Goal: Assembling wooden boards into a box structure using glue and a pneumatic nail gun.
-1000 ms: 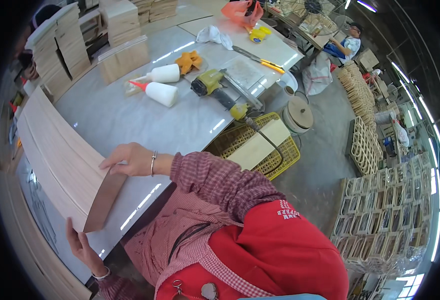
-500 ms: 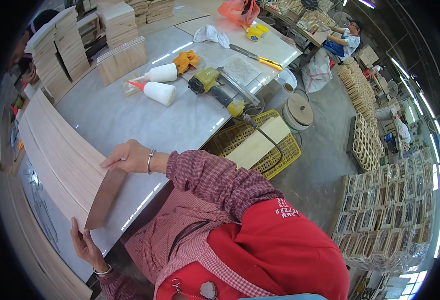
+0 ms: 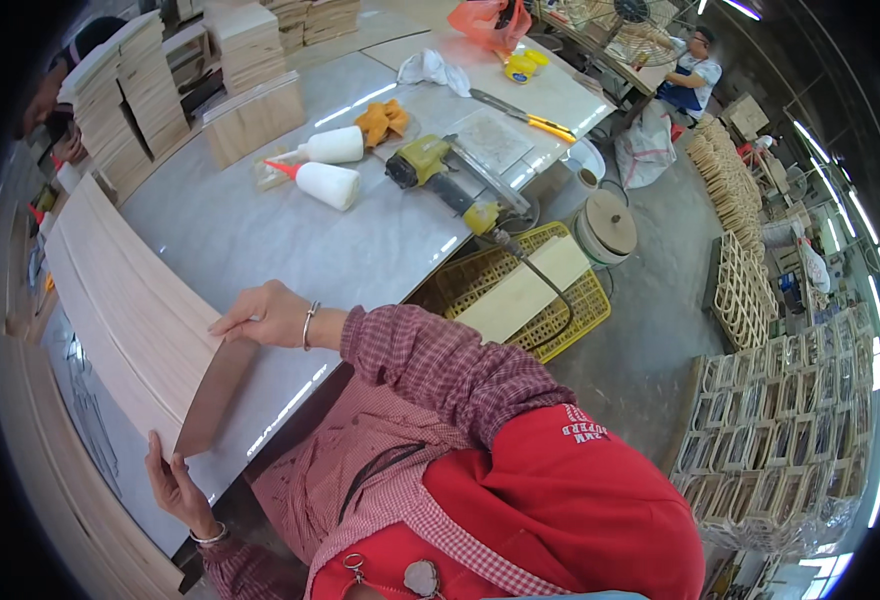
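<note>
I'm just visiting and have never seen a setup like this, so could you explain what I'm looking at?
There is no robot here: a person works with bare hands. Every picture comes from one wide camera worn on the person's head, looking down, which is why straight edges look bent.

The right hand is on one near corner of some long pale wood, and the left hand touches the other near corner. I can't tell how firmly either one grips.

The wood lies on a shiny table. Farther along are two white bottles, a yellow and black power tool, a white cloth and upright stacks of wood. A yellow basket sits beside the table.
</note>
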A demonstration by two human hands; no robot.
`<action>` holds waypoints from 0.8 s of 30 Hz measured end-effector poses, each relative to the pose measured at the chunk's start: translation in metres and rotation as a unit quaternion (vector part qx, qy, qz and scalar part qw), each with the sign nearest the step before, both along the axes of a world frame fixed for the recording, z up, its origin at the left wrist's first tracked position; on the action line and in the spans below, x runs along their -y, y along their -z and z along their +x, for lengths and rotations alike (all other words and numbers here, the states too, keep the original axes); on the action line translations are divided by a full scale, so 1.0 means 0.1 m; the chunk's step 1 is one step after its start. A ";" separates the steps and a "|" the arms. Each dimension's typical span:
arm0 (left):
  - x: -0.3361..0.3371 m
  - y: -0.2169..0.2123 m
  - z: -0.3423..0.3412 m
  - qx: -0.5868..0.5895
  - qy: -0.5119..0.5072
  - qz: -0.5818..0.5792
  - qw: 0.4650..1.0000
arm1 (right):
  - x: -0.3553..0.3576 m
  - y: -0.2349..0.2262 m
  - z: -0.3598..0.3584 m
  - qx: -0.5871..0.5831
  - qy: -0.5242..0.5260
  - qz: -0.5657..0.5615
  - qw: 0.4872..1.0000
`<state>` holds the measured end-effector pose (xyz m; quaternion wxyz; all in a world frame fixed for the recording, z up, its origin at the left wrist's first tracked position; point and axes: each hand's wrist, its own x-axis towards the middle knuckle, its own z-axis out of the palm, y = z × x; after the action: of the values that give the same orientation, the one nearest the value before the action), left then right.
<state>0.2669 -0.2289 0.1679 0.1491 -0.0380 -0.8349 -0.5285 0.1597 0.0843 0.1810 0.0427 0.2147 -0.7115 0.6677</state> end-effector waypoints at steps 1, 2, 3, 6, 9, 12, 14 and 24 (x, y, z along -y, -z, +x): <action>0.00 0.00 0.00 0.000 0.003 -0.001 1.000 | 0.01 -0.01 0.01 0.000 0.003 -0.001 1.000; -0.01 0.00 -0.01 -0.007 0.003 -0.003 1.000 | 0.01 -0.01 0.01 0.007 0.004 0.001 1.000; -0.02 0.00 -0.01 -0.015 0.003 -0.004 1.000 | 0.01 -0.02 0.02 0.014 0.005 0.003 1.000; -0.08 0.01 -0.01 -0.032 0.008 -0.004 0.999 | -0.02 -0.03 0.03 0.026 0.012 0.010 1.000; -0.15 -0.04 0.04 -0.057 0.007 0.001 0.998 | -0.03 -0.04 0.08 0.021 0.011 0.009 1.000; -0.16 -0.03 0.07 -0.075 -0.001 0.015 0.997 | -0.04 -0.05 0.10 0.007 0.007 0.017 1.000; -0.14 -0.02 0.09 -0.073 -0.011 0.022 0.997 | -0.03 -0.02 0.11 0.004 0.001 0.015 1.000; -0.03 0.05 0.03 -0.068 0.000 -0.021 0.997 | -0.01 0.00 0.06 -0.003 0.017 0.001 1.000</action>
<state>0.2695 -0.2261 0.1633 0.2045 -0.0774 -0.8339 -0.5068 0.1653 0.0850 0.1811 0.0560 0.2052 -0.7153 0.6656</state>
